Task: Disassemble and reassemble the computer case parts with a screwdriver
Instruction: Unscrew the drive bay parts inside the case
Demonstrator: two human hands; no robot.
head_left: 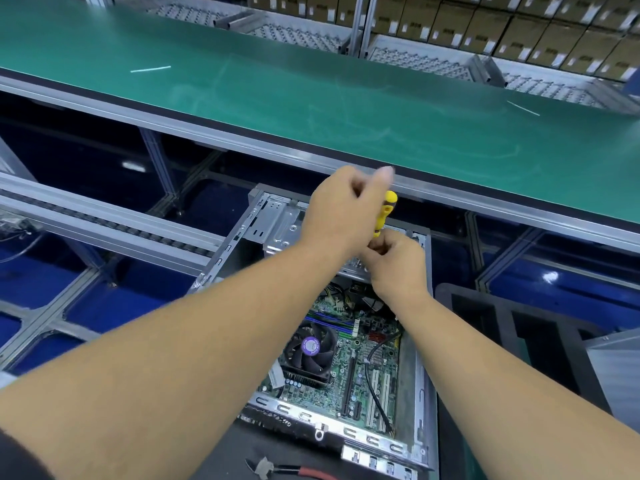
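Note:
An open computer case (424,393) lies in front of me, showing its motherboard (360,368) and a black CPU fan (310,348). Over the metal drive cage (277,223) at the case's far end, a yellow-handled screwdriver (386,209) stands nearly upright. My left hand (341,216) holds its handle, with one finger raised and blurred. Just below it, my right hand (398,261) has its fingers curled round the lower end of the screwdriver. The shaft and tip are hidden behind my hands.
A green conveyor belt (311,91) runs across beyond the case. Left of the case is a roller rail (104,223). Red-handled pliers (294,471) lie at the near edge. A black foam tray (519,323) sits to the right. Cardboard boxes (519,29) are stacked behind.

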